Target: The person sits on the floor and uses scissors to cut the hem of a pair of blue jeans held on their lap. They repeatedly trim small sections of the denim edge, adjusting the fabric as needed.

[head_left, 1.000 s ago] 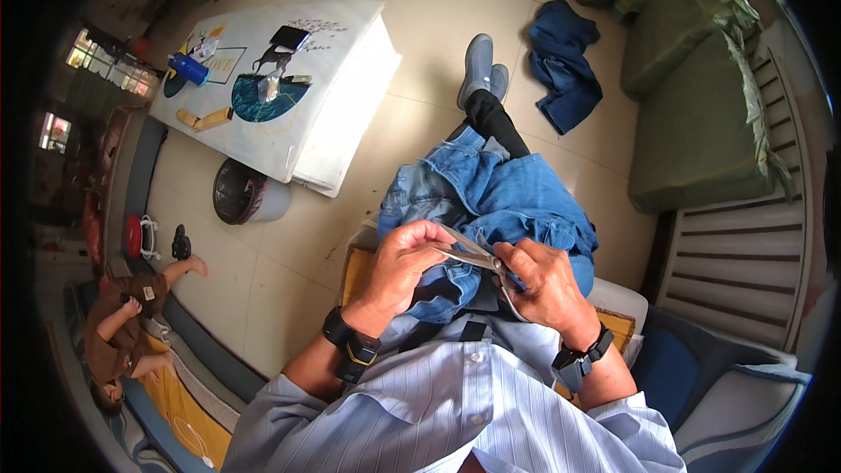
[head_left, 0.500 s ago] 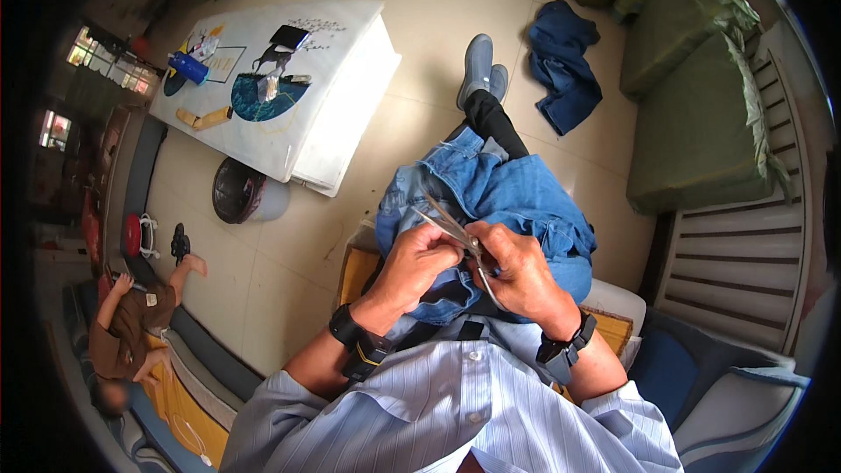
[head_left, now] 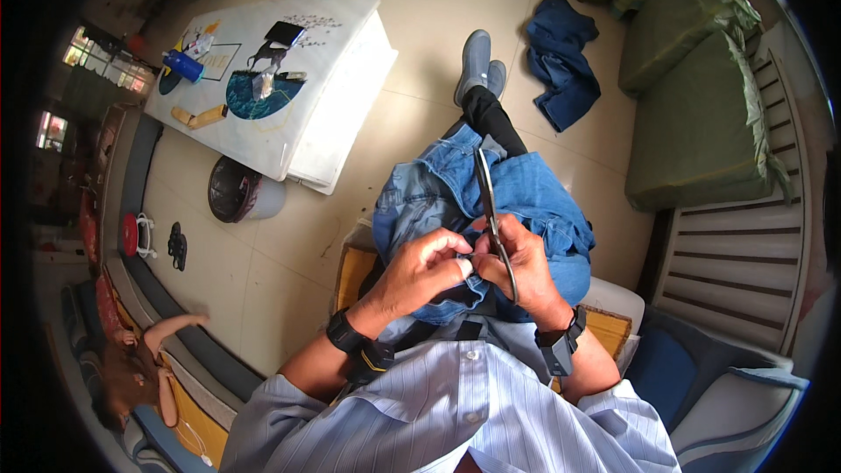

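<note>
Pale blue jeans [head_left: 534, 184] lie bunched over my lap. My right hand [head_left: 526, 267] holds a pair of metal scissors [head_left: 487, 188], its blades close together and pointing away from me, its handle against my fingers. Thumb and fingers pinched, my left hand [head_left: 425, 271] grips a dark edge of the jeans beside the right fingertips. The two hands nearly meet there, and they hide exactly what lies between them.
Dark blue jeans [head_left: 561, 61] lie on the floor ahead. To the left stand a white table [head_left: 337, 114] and a waste bin [head_left: 236, 193]. A person [head_left: 140, 368] reclines on the left seat. Green covered bundles [head_left: 692, 123] rest on a slatted bench [head_left: 745, 254] at right.
The scissors have swung from pointing left to pointing away, and their blades have come together. My left fingers have moved closer to the right ones. The person at left has leaned back.
</note>
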Available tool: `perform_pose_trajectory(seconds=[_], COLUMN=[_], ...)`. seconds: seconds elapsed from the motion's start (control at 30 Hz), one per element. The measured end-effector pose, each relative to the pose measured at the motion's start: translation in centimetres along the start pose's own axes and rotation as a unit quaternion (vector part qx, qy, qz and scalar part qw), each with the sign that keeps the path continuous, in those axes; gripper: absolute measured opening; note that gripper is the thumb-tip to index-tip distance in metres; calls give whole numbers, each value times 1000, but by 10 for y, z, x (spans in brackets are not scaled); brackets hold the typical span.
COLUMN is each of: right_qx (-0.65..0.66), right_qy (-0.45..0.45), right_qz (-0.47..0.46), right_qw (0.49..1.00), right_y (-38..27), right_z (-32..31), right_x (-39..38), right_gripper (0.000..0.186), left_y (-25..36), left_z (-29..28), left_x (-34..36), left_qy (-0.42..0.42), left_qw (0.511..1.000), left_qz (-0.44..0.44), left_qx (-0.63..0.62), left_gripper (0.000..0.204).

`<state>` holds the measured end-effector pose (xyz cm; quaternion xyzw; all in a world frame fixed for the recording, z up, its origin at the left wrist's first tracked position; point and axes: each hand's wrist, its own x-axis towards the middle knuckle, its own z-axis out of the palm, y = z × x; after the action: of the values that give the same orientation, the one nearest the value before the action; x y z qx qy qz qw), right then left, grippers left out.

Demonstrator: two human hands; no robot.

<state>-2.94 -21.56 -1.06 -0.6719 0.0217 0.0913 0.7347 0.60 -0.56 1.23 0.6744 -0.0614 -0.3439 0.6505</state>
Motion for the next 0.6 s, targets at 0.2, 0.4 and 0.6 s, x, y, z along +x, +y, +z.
perform_pose_trajectory(seconds=[0.2,0.4,0.6], right_qx=[70,43,-70], right_qy=[-12,-29,-55], right_qz=[24,-5,-104], right_qw=[997,999,991], right_y=[0,-17,-19], right_z=[-2,6,2], right_x=[-3,-9,-9], right_gripper=[44,43,45], left_y=[-2,-1,-10], left_z=[3,2,-1], left_x=[-9,-8,-1], left_qy=[20,10,5], left_qw=[965,999,989], left_qz=[190,28,-33], left_qx=[182,36,-143], left_gripper=[36,16,9])
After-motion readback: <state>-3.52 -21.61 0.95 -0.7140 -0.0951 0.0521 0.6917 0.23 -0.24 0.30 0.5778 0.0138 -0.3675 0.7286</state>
